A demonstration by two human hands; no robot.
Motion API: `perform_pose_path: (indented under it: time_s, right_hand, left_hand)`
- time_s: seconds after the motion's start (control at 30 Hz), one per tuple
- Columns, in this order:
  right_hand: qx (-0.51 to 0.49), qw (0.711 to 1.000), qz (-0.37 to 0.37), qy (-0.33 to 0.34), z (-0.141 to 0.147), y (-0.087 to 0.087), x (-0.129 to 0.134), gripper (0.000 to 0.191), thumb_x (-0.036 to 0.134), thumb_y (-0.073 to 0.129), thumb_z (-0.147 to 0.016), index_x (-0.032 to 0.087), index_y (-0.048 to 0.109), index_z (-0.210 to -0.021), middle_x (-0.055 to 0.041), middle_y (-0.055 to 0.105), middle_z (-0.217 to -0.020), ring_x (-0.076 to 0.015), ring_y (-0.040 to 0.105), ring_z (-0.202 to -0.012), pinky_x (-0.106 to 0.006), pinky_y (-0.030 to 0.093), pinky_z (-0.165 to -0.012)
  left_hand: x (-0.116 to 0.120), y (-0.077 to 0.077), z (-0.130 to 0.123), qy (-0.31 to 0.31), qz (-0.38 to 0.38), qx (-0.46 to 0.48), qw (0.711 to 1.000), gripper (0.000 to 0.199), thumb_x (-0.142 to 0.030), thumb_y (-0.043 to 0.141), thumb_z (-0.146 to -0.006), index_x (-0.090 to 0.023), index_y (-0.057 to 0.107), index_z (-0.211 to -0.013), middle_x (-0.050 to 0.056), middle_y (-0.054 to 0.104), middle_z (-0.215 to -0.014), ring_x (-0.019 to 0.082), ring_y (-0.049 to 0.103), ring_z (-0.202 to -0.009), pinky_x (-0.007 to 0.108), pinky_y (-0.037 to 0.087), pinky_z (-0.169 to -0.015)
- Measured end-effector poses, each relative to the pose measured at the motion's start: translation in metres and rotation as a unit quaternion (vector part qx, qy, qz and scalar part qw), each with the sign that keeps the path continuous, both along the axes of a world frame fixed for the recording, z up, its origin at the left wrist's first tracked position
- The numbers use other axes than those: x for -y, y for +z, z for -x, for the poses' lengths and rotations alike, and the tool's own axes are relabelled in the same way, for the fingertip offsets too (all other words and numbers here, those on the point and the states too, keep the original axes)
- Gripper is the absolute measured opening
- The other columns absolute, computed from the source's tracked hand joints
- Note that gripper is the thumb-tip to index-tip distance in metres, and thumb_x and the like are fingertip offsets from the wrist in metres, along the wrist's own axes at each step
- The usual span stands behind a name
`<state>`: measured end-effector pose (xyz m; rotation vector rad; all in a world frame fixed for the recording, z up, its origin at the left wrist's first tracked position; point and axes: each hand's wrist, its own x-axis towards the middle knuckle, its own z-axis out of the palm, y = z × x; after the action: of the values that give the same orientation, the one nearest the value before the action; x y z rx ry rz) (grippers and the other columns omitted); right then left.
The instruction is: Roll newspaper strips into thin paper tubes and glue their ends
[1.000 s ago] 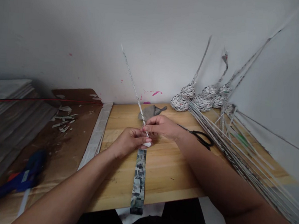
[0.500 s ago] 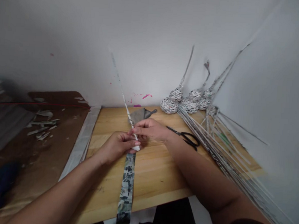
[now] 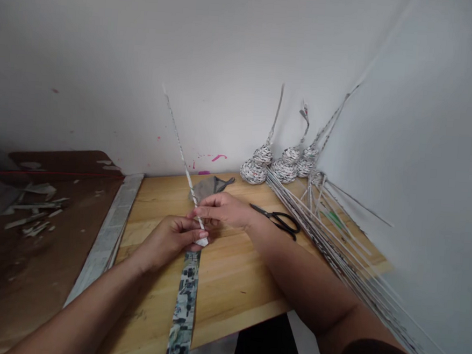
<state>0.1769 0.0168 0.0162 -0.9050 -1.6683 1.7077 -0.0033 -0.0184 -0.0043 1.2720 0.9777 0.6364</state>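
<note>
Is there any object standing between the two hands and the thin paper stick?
Nothing visible stands in the way: the left hand and the right hand both hold the thin paper stick directly.

- Three woven double-bulbed shapes (image 3: 253, 172) stand at the back of my table (image 3: 231, 300), thin stems rising from their tops.
- To their right, I see a smaller woven piece (image 3: 317, 178) with loose spokes.
- A bundle of thin paper sticks (image 3: 303, 220) slants along my right side.
- Black-handled scissors (image 3: 277, 217) lie just beside the bundle.
- A grey cloth (image 3: 208, 188) lies near the wall (image 3: 106, 60), which has pink marks (image 3: 219, 157).
- Newspaper strips (image 3: 109, 230) line my left, beside a brown surface (image 3: 66, 257) with paper scraps (image 3: 35, 206).
</note>
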Motion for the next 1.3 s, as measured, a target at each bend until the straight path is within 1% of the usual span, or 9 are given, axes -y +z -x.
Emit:
perform_pose_path:
  time_s: [0.17, 0.37, 0.53, 0.7, 0.87, 1.0, 1.13, 1.2, 1.3]
  right_hand:
    - [-0.012, 0.996, -0.039, -0.081, 0.0, -0.006, -0.003, 0.037, 0.045, 0.083, -0.06, 0.015, 0.063, -0.068, 0.0064, 0.053, -0.06, -0.0065, 0.042, -0.055, -0.021, 0.031, -0.051]
    - [-0.009, 0.999, -0.017, -0.028, 0.002, -0.008, -0.004, 0.034, 0.047, 0.074, -0.072, 0.015, 0.069, -0.08, 0.0036, 0.057, -0.065, -0.0067, 0.041, -0.054, -0.021, 0.028, -0.048]
    - [-0.039, 0.994, -0.045, -0.096, 0.005, -0.006, -0.002, 0.034, 0.039, 0.081, -0.065, 0.015, 0.058, -0.063, 0.0066, 0.05, -0.057, -0.0053, 0.037, -0.051, -0.021, 0.027, -0.047]
    - [0.0, 0.999, -0.045, -0.009, 0.002, 0.002, 0.0, 0.035, 0.047, 0.069, -0.077, 0.013, 0.069, -0.082, 0.0013, 0.059, -0.066, -0.0076, 0.044, -0.057, -0.022, 0.03, -0.05]
    - [-0.001, 0.992, -0.084, -0.093, 0.001, 0.005, 0.001, 0.033, 0.043, 0.078, -0.069, 0.013, 0.063, -0.066, 0.0058, 0.048, -0.058, -0.0061, 0.037, -0.053, -0.022, 0.028, -0.049]
    - [0.005, 0.997, -0.073, -0.008, -0.002, 0.003, -0.001, 0.035, 0.046, 0.066, -0.081, 0.013, 0.071, -0.089, 0.0029, 0.054, -0.064, -0.0067, 0.039, -0.053, -0.022, 0.028, -0.048]
    - [-0.009, 0.995, -0.083, -0.063, -0.001, 0.002, -0.002, 0.03, 0.041, 0.077, -0.071, 0.014, 0.064, -0.069, 0.0053, 0.049, -0.058, -0.0058, 0.037, -0.052, -0.021, 0.026, -0.047]
    - [-0.015, 0.993, -0.08, -0.081, -0.001, 0.002, -0.002, 0.031, 0.041, 0.077, -0.071, 0.014, 0.063, -0.067, 0.0057, 0.048, -0.057, -0.0058, 0.037, -0.051, -0.022, 0.026, -0.047]
    - [0.005, 0.998, -0.063, -0.008, -0.004, 0.003, -0.002, 0.033, 0.045, 0.068, -0.08, 0.013, 0.07, -0.084, 0.0014, 0.057, -0.067, -0.0071, 0.043, -0.056, -0.022, 0.03, -0.049]
  left_hand:
    - [0.0, -0.002, 0.0, 0.003, -0.002, 0.005, 1.0, 0.022, -0.038, 0.079, -0.068, -0.018, 0.076, -0.076, 0.004, 0.071, -0.074, 0.017, 0.062, -0.069, 0.029, 0.054, -0.069]
    - [0.001, 0.0, 0.0, 0.001, 0.01, 0.009, 1.0, 0.024, -0.038, 0.08, -0.067, -0.017, 0.077, -0.079, 0.007, 0.073, -0.08, 0.017, 0.065, -0.074, 0.029, 0.055, -0.07]
    - [0.001, 0.003, 0.0, 0.002, 0.007, 0.013, 1.0, 0.02, -0.035, 0.081, -0.066, -0.018, 0.077, -0.075, 0.006, 0.072, -0.074, 0.016, 0.064, -0.069, 0.029, 0.055, -0.066]
    - [0.002, 0.002, -0.001, 0.008, 0.003, 0.018, 1.0, 0.021, -0.036, 0.08, -0.066, -0.017, 0.076, -0.073, 0.006, 0.071, -0.074, 0.016, 0.064, -0.069, 0.029, 0.055, -0.067]
    - [0.001, -0.001, 0.0, -0.011, 0.011, 0.024, 1.0, 0.023, -0.037, 0.08, -0.066, -0.016, 0.076, -0.075, 0.006, 0.072, -0.075, 0.016, 0.064, -0.068, 0.029, 0.055, -0.065]
    - [0.0, -0.002, 0.002, -0.017, 0.012, 0.023, 1.0, 0.025, -0.037, 0.08, -0.067, -0.015, 0.075, -0.078, 0.006, 0.073, -0.078, 0.016, 0.065, -0.072, 0.03, 0.056, -0.068]
    - [0.0, -0.001, 0.001, -0.027, 0.01, 0.011, 1.0, 0.024, -0.036, 0.079, -0.068, -0.015, 0.075, -0.077, 0.005, 0.072, -0.076, 0.015, 0.064, -0.07, 0.029, 0.055, -0.067]
    - [0.0, 0.0, 0.0, -0.024, 0.008, 0.007, 1.0, 0.024, -0.036, 0.08, -0.067, -0.015, 0.075, -0.077, 0.005, 0.071, -0.075, 0.014, 0.063, -0.068, 0.028, 0.055, -0.066]
    - [0.0, 0.001, 0.0, -0.015, 0.004, 0.005, 1.0, 0.026, -0.037, 0.08, -0.066, -0.014, 0.074, -0.076, 0.005, 0.071, -0.075, 0.013, 0.063, -0.067, 0.028, 0.055, -0.065]
